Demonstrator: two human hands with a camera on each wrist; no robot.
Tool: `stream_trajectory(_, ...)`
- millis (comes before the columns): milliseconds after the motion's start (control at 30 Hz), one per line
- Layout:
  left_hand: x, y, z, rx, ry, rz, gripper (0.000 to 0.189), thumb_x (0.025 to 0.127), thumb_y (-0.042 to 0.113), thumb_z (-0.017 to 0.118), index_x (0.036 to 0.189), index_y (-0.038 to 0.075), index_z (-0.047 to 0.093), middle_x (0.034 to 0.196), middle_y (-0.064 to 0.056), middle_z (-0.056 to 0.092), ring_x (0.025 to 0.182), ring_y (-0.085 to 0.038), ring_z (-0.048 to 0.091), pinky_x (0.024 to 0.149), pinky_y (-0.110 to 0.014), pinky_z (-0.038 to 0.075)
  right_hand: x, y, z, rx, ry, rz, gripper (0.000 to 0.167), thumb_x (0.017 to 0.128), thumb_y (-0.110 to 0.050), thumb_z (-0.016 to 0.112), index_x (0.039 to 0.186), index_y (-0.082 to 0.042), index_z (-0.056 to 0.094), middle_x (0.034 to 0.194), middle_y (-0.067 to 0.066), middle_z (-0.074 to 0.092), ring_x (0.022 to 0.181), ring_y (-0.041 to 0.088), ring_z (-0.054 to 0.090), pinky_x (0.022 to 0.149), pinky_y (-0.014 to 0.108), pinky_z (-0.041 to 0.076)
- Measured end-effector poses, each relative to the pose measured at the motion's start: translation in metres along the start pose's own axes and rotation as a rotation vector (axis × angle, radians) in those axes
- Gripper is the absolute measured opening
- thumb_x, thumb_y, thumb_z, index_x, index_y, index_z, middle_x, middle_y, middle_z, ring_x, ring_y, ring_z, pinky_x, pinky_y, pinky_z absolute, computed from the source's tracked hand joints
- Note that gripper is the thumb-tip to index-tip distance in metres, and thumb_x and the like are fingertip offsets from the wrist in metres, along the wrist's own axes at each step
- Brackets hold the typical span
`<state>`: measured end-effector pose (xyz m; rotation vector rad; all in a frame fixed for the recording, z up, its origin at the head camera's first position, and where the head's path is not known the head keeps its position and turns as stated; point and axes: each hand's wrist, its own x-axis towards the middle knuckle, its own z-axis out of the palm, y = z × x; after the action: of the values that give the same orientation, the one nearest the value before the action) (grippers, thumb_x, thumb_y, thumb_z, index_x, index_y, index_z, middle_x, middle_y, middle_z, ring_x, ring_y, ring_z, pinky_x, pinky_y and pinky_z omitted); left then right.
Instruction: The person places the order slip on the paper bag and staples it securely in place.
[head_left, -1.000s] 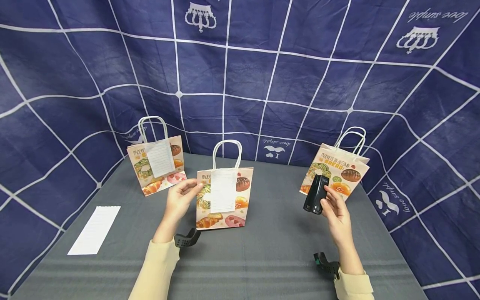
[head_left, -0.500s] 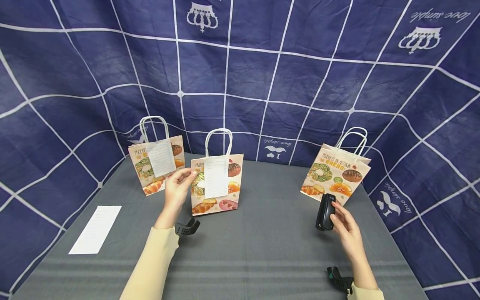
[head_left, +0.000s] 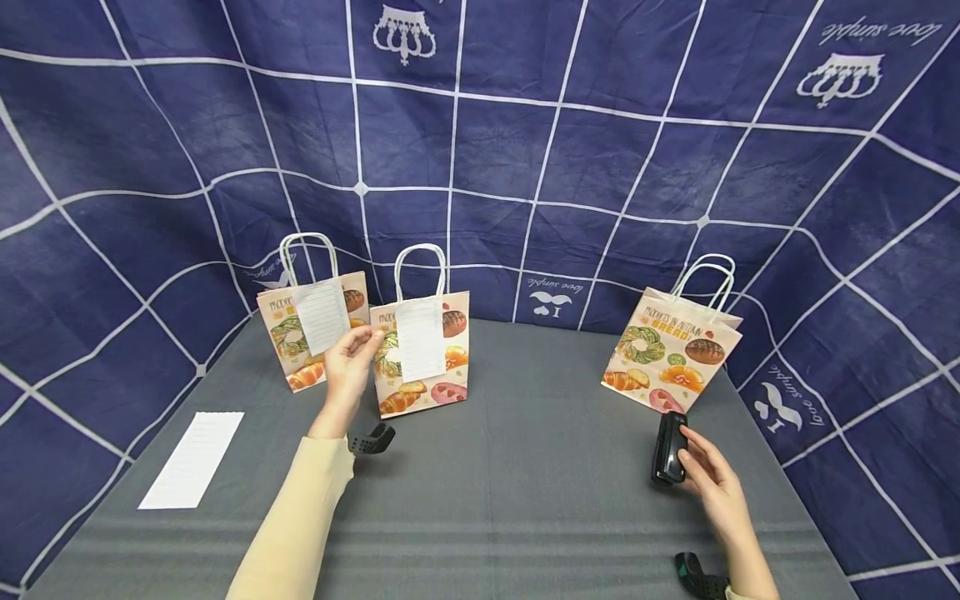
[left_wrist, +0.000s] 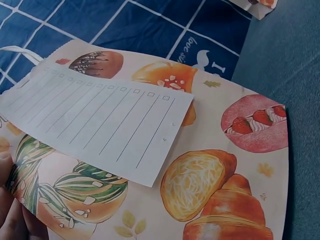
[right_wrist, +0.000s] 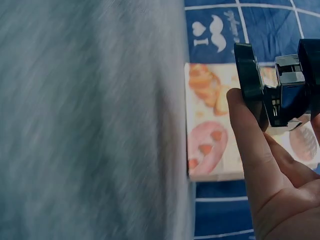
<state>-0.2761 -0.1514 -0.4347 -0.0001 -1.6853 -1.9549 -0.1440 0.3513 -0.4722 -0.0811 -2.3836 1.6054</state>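
Observation:
My left hand [head_left: 347,375] pinches the left edge of a printed paper gift bag [head_left: 405,400] with white twisted handles. A lined white checklist sheet [head_left: 420,342] hangs on that bag's front from near the top edge; the left wrist view shows the sheet's rows and boxes [left_wrist: 115,115] close up. My right hand [head_left: 723,492] holds a black stapler [head_left: 668,448] over the table at the right, its jaws apart in the right wrist view. The stapler is below and in front of another paper bag [head_left: 671,346], whose printed front carries no sheet.
At the back left stands a third matching bag [head_left: 287,337] with a white sheet [head_left: 322,317] on its front. A loose white sheet [head_left: 191,460] lies on the grey table [head_left: 510,500] at the left. Blue gridded cloth [head_left: 525,150] walls off the back and sides.
The held bag has moved back and left, toward the back-left bag, with my left hand on it. My right hand has drawn the stapler toward me and right, uncovering the right bag's front.

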Motion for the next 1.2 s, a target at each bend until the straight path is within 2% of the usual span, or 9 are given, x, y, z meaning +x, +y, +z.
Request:
stream_trajectory(233, 0.007, -0.003, -0.001, -0.021, 0.040, -0.020, 0.014, 0.086, 0.003, 0.067, 0.093, -0.008, 0.063, 0.086, -0.005, 0.067, 0.078, -0.005, 0.062, 0.072, -0.016, 0.048, -0.002, 0.008, -0.008, -0.053, 0.005, 0.048, 0.044, 0.099, -0.021, 0.049, 0.139, -0.004, 0.041, 0.129, 0.020, 0.039, 0.096, -0.014, 0.046, 0.063, 0.023, 0.053)
stream_trajectory(300, 0.009, -0.004, -0.001, -0.033, 0.050, -0.025, 0.011, 0.086, 0.003, 0.067, 0.092, -0.005, 0.063, 0.086, -0.003, 0.067, 0.078, -0.005, 0.062, 0.073, -0.016, 0.048, -0.003, 0.010, -0.010, -0.053, -0.004, 0.051, 0.044, 0.099, -0.021, 0.049, 0.139, -0.004, 0.041, 0.131, 0.025, 0.037, 0.095, -0.015, 0.046, 0.063, 0.024, 0.053)
stream_trajectory(467, 0.012, -0.009, -0.002, -0.040, 0.073, -0.060, 0.007, 0.085, 0.004, 0.069, 0.089, 0.003, 0.064, 0.085, 0.000, 0.066, 0.078, -0.004, 0.061, 0.073, -0.016, 0.048, -0.004, 0.016, -0.013, -0.109, -0.026, 0.050, 0.044, 0.099, -0.022, 0.050, 0.138, -0.003, 0.043, 0.127, 0.010, 0.044, 0.096, -0.017, 0.044, 0.065, 0.022, 0.052)
stream_trajectory(667, 0.016, -0.012, -0.003, -0.021, 0.065, -0.082, 0.007, 0.086, 0.008, 0.068, 0.089, 0.007, 0.062, 0.087, 0.003, 0.064, 0.080, -0.004, 0.061, 0.075, -0.016, 0.047, -0.004, 0.022, -0.015, -0.144, -0.064, 0.047, 0.044, 0.099, -0.023, 0.049, 0.137, -0.002, 0.042, 0.133, 0.029, 0.042, 0.097, -0.022, 0.038, 0.068, 0.018, 0.049)
stream_trajectory(767, 0.019, -0.013, -0.003, -0.035, 0.069, -0.071, 0.006, 0.086, 0.006, 0.068, 0.088, 0.007, 0.063, 0.086, 0.002, 0.065, 0.079, -0.004, 0.060, 0.073, -0.016, 0.046, -0.004, 0.024, -0.015, -0.176, -0.071, 0.049, 0.044, 0.099, -0.024, 0.050, 0.137, -0.002, 0.043, 0.132, 0.027, 0.044, 0.097, -0.022, 0.038, 0.069, 0.017, 0.049)
stream_trajectory(900, 0.023, -0.013, -0.005, -0.056, 0.076, -0.069, 0.006, 0.086, 0.004, 0.068, 0.087, 0.009, 0.064, 0.083, 0.004, 0.064, 0.073, -0.002, 0.059, 0.062, -0.014, 0.045, -0.004, 0.025, -0.014, -0.228, -0.069, 0.062, 0.045, 0.098, -0.027, 0.051, 0.136, -0.003, 0.045, 0.130, 0.016, 0.048, 0.096, -0.021, 0.038, 0.070, 0.017, 0.048)
stream_trajectory(1067, 0.027, -0.013, -0.006, -0.076, 0.058, -0.076, 0.005, 0.086, 0.004, 0.066, 0.090, 0.006, 0.064, 0.079, 0.006, 0.063, 0.058, -0.002, 0.052, 0.045, -0.012, 0.038, -0.004, 0.026, -0.015, -0.228, -0.082, 0.089, 0.048, 0.099, -0.030, 0.049, 0.138, -0.003, 0.043, 0.134, 0.027, 0.043, 0.096, -0.022, 0.034, 0.070, 0.017, 0.047)
stream_trajectory(1133, 0.027, -0.013, -0.006, -0.086, 0.048, -0.089, 0.005, 0.087, 0.004, 0.066, 0.091, 0.006, 0.064, 0.079, 0.005, 0.063, 0.052, -0.003, 0.048, 0.041, -0.012, 0.035, -0.004, 0.027, -0.014, -0.232, -0.078, 0.094, 0.048, 0.099, -0.030, 0.049, 0.138, -0.003, 0.043, 0.133, 0.021, 0.046, 0.096, -0.022, 0.035, 0.071, 0.017, 0.046)
stream_trajectory(1200, 0.028, -0.012, -0.006, -0.086, 0.044, -0.103, 0.006, 0.087, 0.006, 0.066, 0.092, 0.007, 0.063, 0.079, 0.005, 0.062, 0.048, -0.004, 0.045, 0.039, -0.012, 0.035, -0.003, 0.028, -0.014, -0.230, -0.071, 0.091, 0.048, 0.098, -0.031, 0.050, 0.137, -0.003, 0.044, 0.129, 0.005, 0.051, 0.096, -0.022, 0.036, 0.071, 0.015, 0.045)
